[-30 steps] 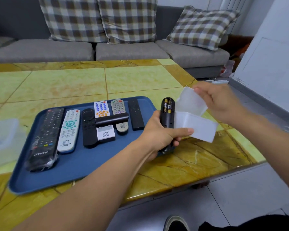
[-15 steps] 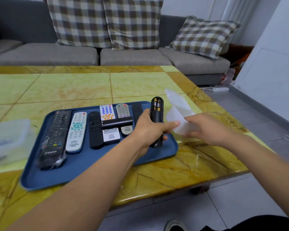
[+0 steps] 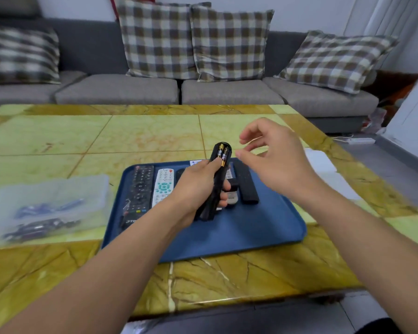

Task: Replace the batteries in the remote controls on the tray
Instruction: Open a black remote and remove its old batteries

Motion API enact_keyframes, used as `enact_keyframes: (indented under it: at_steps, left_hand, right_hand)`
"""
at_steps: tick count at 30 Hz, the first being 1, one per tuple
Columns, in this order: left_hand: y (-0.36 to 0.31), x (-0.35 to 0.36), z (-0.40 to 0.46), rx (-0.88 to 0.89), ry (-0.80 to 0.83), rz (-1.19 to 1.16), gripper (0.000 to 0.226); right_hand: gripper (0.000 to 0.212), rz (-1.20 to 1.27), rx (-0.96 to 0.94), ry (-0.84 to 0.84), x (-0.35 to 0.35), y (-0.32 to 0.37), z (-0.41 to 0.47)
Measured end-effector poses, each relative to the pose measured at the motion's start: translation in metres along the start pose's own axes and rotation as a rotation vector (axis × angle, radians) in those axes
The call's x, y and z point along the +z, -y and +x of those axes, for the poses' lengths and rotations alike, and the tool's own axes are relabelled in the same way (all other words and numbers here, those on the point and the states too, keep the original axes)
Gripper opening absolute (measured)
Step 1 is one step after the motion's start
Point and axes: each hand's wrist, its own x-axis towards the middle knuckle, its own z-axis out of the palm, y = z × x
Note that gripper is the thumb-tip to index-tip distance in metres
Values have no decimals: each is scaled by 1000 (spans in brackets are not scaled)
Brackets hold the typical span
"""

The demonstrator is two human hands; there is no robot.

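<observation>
The left grip (image 3: 198, 186) holds the black remote (image 3: 216, 182) upright above the tray (image 3: 251, 237), batteries (image 3: 222, 154) exposed at its top. The right grip (image 3: 273, 160) hovers just beside that top, fingers loosely spread, holding nothing.

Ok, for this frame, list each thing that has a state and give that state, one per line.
black remote: held upright over the tray, battery compartment uncovered, two batteries seated
left hand: grips the black remote
right hand: holds nothing, fingers loosely curled, beside the compartment
blue tray: on the table, other remotes lying flat on it
clear plastic box: on the table left of the tray, blurred; lid state unclear
</observation>
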Motion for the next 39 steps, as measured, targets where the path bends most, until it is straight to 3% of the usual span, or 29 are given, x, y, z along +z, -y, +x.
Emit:
enact_keyframes:
  at_steps: [7,19,22,27,39]
  left_hand:
    - [-4,-35,-11,-27,-79,-74,40]
    - [0,-46,-5,60,-101,61,36]
    - [2,-41,-2,138,-147,198,38]
    - [10,-35,5,247,-205,383,38]
    - [13,-31,18,273,-221,663,37]
  right_hand:
    - [31,199,-36,-83,70,18,9]
    - [19,201,23,-167,94,23,9]
    - [8,122,49,-252,103,27,9]
    - [12,-13,21,-308,108,22,15]
    - [13,72,121,-341,108,1,19]
